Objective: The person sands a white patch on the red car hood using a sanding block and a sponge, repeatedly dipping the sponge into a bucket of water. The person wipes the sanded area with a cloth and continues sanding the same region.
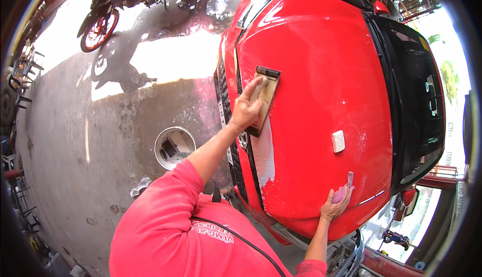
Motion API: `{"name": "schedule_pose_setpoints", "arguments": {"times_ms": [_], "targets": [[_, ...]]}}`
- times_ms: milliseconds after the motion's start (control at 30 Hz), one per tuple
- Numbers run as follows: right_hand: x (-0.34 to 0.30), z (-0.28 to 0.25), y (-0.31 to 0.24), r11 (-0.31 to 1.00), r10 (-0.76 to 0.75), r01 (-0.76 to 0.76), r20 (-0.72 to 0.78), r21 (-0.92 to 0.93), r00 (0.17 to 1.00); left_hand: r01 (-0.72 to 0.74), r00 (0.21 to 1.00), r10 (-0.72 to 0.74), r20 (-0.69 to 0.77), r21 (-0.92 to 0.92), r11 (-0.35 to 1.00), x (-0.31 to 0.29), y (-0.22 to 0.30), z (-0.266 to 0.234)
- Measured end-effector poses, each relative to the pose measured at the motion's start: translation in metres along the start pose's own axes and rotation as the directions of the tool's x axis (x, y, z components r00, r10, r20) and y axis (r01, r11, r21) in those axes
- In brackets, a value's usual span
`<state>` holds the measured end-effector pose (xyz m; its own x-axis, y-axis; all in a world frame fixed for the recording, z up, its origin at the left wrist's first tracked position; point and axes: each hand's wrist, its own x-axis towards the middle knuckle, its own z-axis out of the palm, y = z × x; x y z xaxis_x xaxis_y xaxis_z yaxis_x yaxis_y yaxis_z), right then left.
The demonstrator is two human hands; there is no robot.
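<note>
Red car hood: from where I stand it fills the head view; I take its middle as the dial, twelve at the top, the windshield at three.
Hand sander: long and tan, lying on the paint near nine o'clock, beside the hood's front edge.
Left hand: gripping the sander from above, fingers laid along its back.
Whitish patch: between seven and eight, starting by the sander's lower end and speckled along its border.
Right hand: toward six, low on the hood, closed over a pink-purple pad; whether sponge or cloth, I can't tell.
White block: near five, lying apart from both hands.
White bucket: on the floor between eight and nine, something dark inside.
Good stroke: I'd keep the sander's whole face flat, with light, even pressure spread through the fingers, and overlap the passes.
Front edge: tipping over it could cut the paint too deep, I reckon.
Residue: wiping it often should show the surface and stop grit from dragging.
</note>
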<state>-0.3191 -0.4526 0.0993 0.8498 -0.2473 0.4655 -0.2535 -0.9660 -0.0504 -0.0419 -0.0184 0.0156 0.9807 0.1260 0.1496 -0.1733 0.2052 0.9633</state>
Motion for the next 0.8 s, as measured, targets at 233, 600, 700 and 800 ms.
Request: {"name": "schedule_pose_setpoints", "arguments": {"times_ms": [233,600,700,800], "targets": [[0.004,0.009,-0.006,1.0,-0.023,0.023,-0.003,0.006,1.0,0.22,0.864,-0.328,-0.382,-0.299,0.929,0.112,-0.021,-0.052],[0.002,0.007,-0.003,1.0,-0.006,0.006,-0.01,0.007,1.0,0.294,0.868,-0.382,-0.316,-0.292,0.91,0.125,-0.019,-0.075],[0.005,0.01,-0.006,1.0,-0.012,0.012,-0.015,-0.008,1.0,0.177,0.864,-0.309,-0.398,-0.334,0.926,0.102,-0.024,-0.045],[-0.001,0.001,0.0,0.999,-0.003,0.002,-0.011,-0.033,1.0,0.186,0.971,-0.214,-0.104,-0.227,0.956,0.023,0.005,0.005]]}}
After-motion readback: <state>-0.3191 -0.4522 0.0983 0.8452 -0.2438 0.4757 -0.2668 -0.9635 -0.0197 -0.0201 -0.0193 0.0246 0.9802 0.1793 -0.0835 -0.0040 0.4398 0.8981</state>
